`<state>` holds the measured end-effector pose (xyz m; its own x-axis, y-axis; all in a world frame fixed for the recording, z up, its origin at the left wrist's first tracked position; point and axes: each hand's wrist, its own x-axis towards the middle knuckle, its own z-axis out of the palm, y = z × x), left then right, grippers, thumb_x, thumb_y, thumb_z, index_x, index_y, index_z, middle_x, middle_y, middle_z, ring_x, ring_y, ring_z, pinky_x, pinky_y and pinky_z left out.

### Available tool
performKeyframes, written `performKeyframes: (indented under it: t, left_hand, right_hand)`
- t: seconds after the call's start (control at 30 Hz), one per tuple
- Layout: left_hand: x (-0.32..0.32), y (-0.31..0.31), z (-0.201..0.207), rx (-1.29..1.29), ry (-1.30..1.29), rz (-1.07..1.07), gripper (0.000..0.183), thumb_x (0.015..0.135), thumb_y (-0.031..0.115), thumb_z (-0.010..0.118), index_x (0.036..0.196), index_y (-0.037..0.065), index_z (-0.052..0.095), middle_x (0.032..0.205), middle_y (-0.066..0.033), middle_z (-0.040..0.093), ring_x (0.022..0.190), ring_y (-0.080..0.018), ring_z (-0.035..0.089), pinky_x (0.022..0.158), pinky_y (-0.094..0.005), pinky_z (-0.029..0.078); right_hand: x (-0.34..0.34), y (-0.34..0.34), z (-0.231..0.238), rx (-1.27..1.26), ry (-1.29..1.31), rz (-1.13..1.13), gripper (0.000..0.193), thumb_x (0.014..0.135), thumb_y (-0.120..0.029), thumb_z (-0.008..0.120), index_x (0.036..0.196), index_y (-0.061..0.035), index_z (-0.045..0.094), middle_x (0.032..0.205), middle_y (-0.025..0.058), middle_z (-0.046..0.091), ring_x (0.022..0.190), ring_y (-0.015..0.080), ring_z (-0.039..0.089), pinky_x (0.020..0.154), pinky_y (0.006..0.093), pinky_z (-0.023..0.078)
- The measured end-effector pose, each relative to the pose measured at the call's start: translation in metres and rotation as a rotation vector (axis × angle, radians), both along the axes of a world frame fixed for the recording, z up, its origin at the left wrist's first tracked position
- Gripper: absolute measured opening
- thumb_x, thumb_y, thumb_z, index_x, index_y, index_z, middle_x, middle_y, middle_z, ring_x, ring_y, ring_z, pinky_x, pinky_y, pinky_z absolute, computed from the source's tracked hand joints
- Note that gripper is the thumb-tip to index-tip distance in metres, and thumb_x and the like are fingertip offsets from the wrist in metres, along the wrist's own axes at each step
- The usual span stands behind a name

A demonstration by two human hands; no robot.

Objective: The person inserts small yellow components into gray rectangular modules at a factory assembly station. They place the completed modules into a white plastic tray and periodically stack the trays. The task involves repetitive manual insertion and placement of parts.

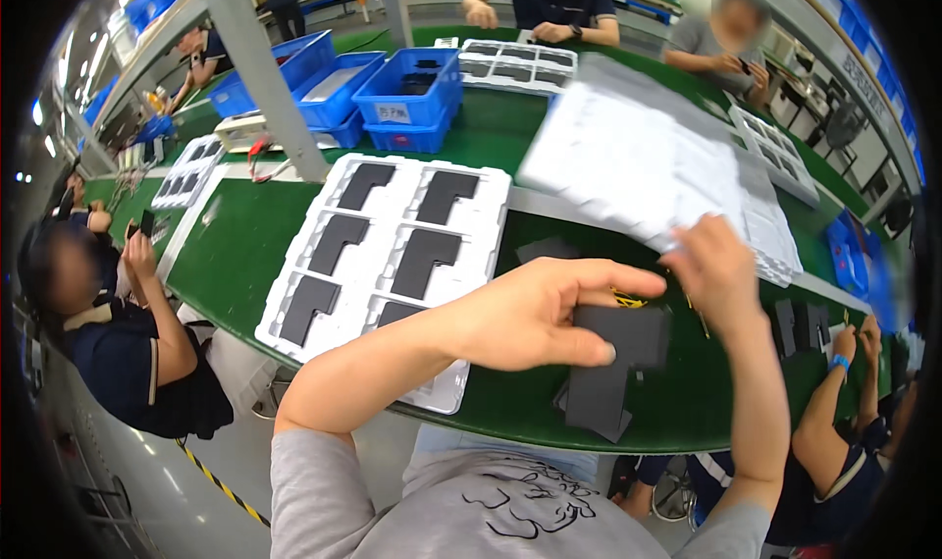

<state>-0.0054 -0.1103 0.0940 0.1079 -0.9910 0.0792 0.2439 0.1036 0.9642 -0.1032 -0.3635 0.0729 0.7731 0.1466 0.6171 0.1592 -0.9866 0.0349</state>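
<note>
My left hand point(520, 314) reaches across the table's near side, its index finger stretched out. Its thumb presses on the front of a flat black L-shaped piece point(630, 341); the fingers behind the piece are partly hidden. My right hand point(721, 269) is blurred, its bent fingers at the near edge of a tilted white plastic tray point(638, 171). That tray is smeared by motion over a white tray stack point(778, 250). More flat black pieces point(618, 427) lie beneath the held one. Thin yellow items point(703, 321) show near my fingers, too small to name.
A white moulded tray point(496, 191) on the green table point(231, 255) carries several black L-shaped pieces point(446, 198). Blue bins point(407, 93) stand behind it, beside a grey metal post point(263, 78). Co-workers sit around the table, close on my left and right.
</note>
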Motion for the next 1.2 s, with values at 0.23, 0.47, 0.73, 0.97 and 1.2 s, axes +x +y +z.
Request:
performKeyframes:
  t: [0.23, 0.47, 0.73, 0.97, 1.2]
  left_hand:
    - [0.027, 0.096, 0.04, -0.3, -0.245, 0.664, 0.041, 0.081, 0.009, 0.071, 0.115, -0.002, 0.053, 0.102, -0.0088, 0.063, 0.091, -0.0136, 0.063, 0.08, -0.0266, 0.051]
    - [0.128, 0.18, -0.017, 0.1, -0.171, 1.259, 0.039, 0.094, 0.013, 0.058, 0.129, 0.002, 0.046, 0.092, -0.008, 0.065, 0.071, -0.0088, 0.062, 0.06, -0.0203, 0.05]
    - [0.222, 0.165, -0.083, 0.522, -0.712, 1.357, 0.035, 0.086, 0.016, 0.063, 0.118, 0.002, 0.061, 0.1, -0.0143, 0.069, 0.088, -0.0207, 0.065, 0.078, -0.031, 0.05]
    - [0.236, 0.107, -0.071, 0.661, -1.044, 1.342, 0.032, 0.083, 0.017, 0.067, 0.112, 0.004, 0.067, 0.081, -0.0088, 0.065, 0.077, -0.0194, 0.063, 0.072, -0.0316, 0.049]
    - [0.207, 0.109, -0.075, 0.722, -1.674, 1.225, 0.018, 0.082, 0.028, 0.068, 0.088, 0.011, 0.069, 0.091, -0.0065, 0.066, 0.085, -0.0272, 0.064, 0.07, -0.0404, 0.05]
  right_hand:
    - [0.002, 0.168, -0.019, -0.087, 0.01, 0.446, 0.016, 0.063, -0.011, 0.061, 0.077, -0.0032, 0.06, 0.076, 0.0036, 0.049, 0.069, 0.0164, 0.05, 0.053, 0.0273, 0.041]
    - [0.015, 0.252, -0.073, 0.003, 0.233, 0.584, 0.031, 0.073, -0.021, 0.068, 0.094, 0.0006, 0.062, 0.086, 0.0062, 0.054, 0.073, 0.0172, 0.053, 0.056, 0.0254, 0.045]
    - [0.04, 0.214, -0.045, 0.149, 0.507, 0.613, 0.057, 0.078, -0.039, 0.068, 0.124, -0.0075, 0.055, 0.121, 0.0136, 0.056, 0.114, 0.0299, 0.053, 0.095, 0.0439, 0.041]
    - [0.044, 0.171, -0.063, 0.108, 0.47, 0.449, 0.062, 0.088, -0.043, 0.06, 0.14, -0.0152, 0.043, 0.143, 0.0153, 0.04, 0.137, 0.0338, 0.032, 0.112, 0.0522, 0.022]
    - [0.057, 0.16, -0.075, 0.113, 0.398, 0.535, 0.061, 0.089, -0.05, 0.055, 0.137, -0.0145, 0.047, 0.14, 0.0162, 0.044, 0.134, 0.0344, 0.036, 0.111, 0.0529, 0.025]
